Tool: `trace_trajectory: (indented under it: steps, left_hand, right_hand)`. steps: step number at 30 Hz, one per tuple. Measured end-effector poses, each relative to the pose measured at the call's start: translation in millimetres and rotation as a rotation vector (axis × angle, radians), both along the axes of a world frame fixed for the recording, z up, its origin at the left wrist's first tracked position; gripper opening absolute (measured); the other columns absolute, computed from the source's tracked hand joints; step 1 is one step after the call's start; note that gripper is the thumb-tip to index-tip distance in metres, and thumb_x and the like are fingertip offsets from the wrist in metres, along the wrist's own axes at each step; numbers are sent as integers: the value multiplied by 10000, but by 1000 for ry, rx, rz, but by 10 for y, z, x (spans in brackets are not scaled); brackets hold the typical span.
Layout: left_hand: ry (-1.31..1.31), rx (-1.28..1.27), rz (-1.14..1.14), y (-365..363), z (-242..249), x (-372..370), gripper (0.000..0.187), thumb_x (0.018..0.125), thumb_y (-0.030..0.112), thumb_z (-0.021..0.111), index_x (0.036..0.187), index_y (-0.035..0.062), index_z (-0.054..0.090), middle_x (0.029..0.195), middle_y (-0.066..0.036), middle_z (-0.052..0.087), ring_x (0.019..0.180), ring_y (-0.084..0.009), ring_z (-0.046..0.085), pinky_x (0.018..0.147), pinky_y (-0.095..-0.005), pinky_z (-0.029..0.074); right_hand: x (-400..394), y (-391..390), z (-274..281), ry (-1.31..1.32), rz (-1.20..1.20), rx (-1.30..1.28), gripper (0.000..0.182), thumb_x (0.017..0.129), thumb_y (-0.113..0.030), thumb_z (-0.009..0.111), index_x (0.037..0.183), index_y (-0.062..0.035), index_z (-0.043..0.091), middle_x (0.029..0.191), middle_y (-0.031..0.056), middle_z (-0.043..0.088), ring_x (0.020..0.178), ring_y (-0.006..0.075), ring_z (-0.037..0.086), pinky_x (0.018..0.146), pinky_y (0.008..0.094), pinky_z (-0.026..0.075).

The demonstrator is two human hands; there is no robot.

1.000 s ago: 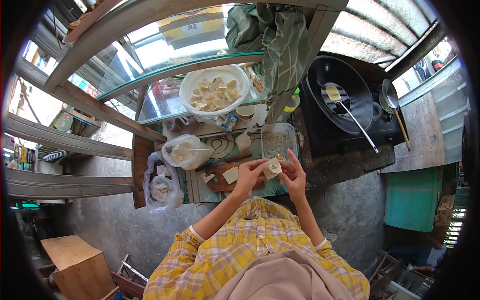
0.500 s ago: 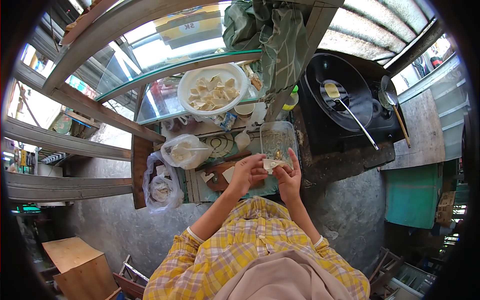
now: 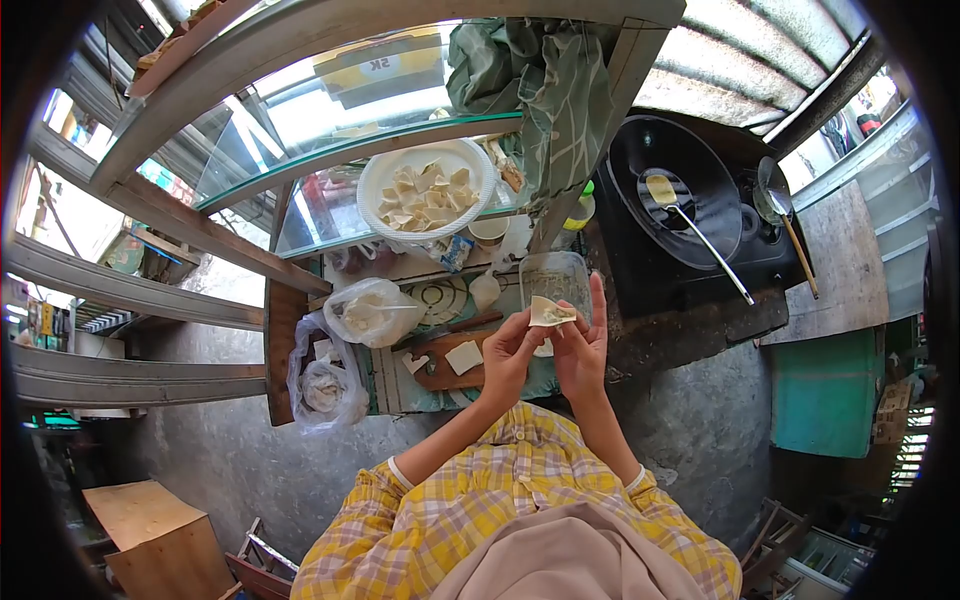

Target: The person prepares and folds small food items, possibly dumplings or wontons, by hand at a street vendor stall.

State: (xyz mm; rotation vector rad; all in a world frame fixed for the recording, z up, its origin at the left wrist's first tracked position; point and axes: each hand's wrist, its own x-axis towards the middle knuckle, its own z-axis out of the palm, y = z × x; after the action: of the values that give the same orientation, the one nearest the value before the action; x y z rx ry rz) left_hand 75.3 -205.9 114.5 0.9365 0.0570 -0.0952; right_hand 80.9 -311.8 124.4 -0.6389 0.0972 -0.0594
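**Dough sheet (image 3: 548, 312) pinched between both grips**

The left grip (image 3: 507, 360) and right grip (image 3: 580, 355) grasp the partly folded sheet by fingertips and thumbs, above the near side of the counter (image 3: 388, 388); the right index finger points away from it. The plastic container (image 3: 552, 272) lies just beyond the fingers. Left of the hands, a square sheet (image 3: 464, 357) rests on the wooden board (image 3: 435, 376), near a notched piece (image 3: 414, 363). Two plastic bags sit farther left. Past them, folded pieces (image 3: 430, 195) fill a white plate (image 3: 372, 187). To the right, a spatula (image 3: 712, 243) leans in a dark wok (image 3: 640, 170).
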Motion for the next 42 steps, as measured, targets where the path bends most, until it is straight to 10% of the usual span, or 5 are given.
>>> trace_trajectory:
  steps: [24, 36, 42]
  left_hand:
    - [-65, -24, 95, 7, 412, 23, 198, 827, 0, 629, 1020, -46, 625, 936, -62, 638, 855, -98, 593, 755, -215, 466]
    - [-388, 293, 113, 229, 538, 60, 198, 778, -63, 642, 970, -20, 661, 870, -51, 610, 703, -55, 521, 562, -172, 372]
    - [-431, 430, 31, 396, 632, 77, 233, 752, -88, 644, 983, -52, 642, 911, -115, 607, 829, -159, 582, 712, -245, 461]
  right_hand:
    - [-66, 189, 450, -65, -308, -372, 760, 813, 10, 622, 1423, -84, 178, 915, 109, 660, 878, 148, 616, 840, 301, 450]
    - [-25, 103, 429, -370, -396, -750, 764, 745, -7, 712, 1362, 38, 263, 836, 85, 677, 817, 162, 588, 840, 315, 424]
    - [-1, 37, 439, -436, -351, -912, 747, 750, -17, 707, 1355, 47, 273, 834, 85, 681, 826, 166, 584, 838, 319, 421]
